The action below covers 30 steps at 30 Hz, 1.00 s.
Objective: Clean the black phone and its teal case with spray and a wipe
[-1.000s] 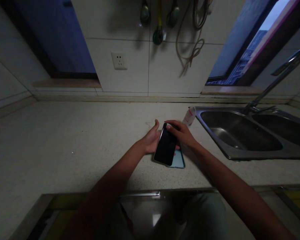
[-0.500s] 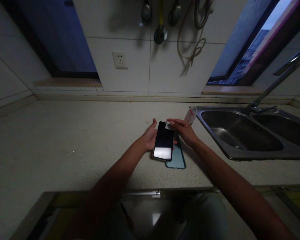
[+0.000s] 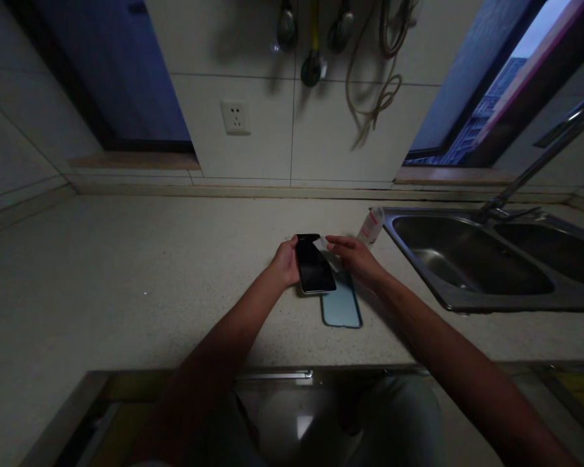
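Observation:
A black smartphone is held by my left hand, whose thumb rests along its left edge. Close to the phone's right side, my right hand grips a white wipe, which hangs against the phone's edge; its exact material is hard to make out in the dim light. Beneath and to the right of the phone, a pale blue phone case lies on the counter, its upper part covered. Just beyond my right hand stands a small clear packet with pink print.
The pale speckled countertop runs along a tiled wall with a socket. To the right is a double steel sink with a tall faucet. Valves and a looped hose hang on the wall.
The phone has tilted and shifted slightly up and left in my left hand, and its bright reflection is gone. My right hand has moved the wipe from the screen's top corner to the right edge.

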Motion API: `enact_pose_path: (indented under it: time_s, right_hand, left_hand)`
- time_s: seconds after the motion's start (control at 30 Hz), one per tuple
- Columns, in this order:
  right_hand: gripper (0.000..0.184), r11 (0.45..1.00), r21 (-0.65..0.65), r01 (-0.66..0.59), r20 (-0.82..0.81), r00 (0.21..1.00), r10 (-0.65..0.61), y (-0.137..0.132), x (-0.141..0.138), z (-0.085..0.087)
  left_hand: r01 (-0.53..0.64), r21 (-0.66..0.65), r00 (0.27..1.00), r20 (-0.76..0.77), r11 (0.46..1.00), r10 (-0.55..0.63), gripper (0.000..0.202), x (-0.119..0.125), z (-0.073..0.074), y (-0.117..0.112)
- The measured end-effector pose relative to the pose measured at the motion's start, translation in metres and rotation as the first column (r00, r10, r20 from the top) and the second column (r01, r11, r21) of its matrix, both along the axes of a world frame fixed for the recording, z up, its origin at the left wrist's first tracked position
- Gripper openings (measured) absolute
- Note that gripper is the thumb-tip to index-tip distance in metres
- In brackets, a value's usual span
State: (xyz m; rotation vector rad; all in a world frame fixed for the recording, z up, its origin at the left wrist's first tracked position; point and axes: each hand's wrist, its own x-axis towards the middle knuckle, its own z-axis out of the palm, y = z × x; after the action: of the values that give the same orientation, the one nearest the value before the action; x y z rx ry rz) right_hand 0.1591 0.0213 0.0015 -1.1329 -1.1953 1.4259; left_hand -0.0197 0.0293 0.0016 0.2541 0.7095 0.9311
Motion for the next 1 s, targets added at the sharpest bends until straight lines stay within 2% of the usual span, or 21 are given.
enact_pose_path:
  time_s: [0.17,0.33,0.5,0.6,0.77,0.87,1.0]
  right_hand:
    - [0.054,0.998,0.005,-0.063,0.051,0.997,0.063,-0.008,-0.002,0.004]
    - [0.048,0.983,0.006,-0.184,-0.014,0.983,0.184,-0.016,-0.006,0.013]
    - [0.035,0.952,0.045,-0.303,-0.038,0.952,0.305,-0.019,-0.005,0.014]
    - [0.029,0.947,-0.048,-0.318,-0.075,0.946,0.315,-0.021,-0.007,0.01]
    - [0.03,0.9,-0.216,-0.378,-0.212,0.918,0.335,-0.026,-0.016,0.003]
    - [0.032,0.902,-0.243,-0.357,-0.244,0.922,0.299,-0.026,-0.018,0.001]
    - [0.032,0.942,-0.199,-0.27,-0.164,0.957,0.239,-0.021,-0.016,0.0]
  left_hand:
    - [-0.203,-0.024,0.979,-0.04,0.979,0.202,0.044,0.002,0.001,0.002]
    - [-0.308,-0.009,0.951,0.005,0.951,0.308,0.046,0.0,0.007,0.002]
    - [-0.363,-0.019,0.929,0.075,0.932,0.363,0.05,-0.003,0.008,0.003]
    - [-0.393,-0.006,0.915,0.093,0.919,0.392,0.05,-0.002,0.007,0.002]
    - [-0.403,0.008,0.911,0.094,0.915,0.401,0.048,0.005,0.005,-0.003]
    - [-0.419,0.026,0.904,0.11,0.908,0.414,0.045,0.008,0.006,-0.005]
    - [-0.39,0.053,0.915,0.137,0.919,0.38,0.037,0.008,0.012,-0.005]
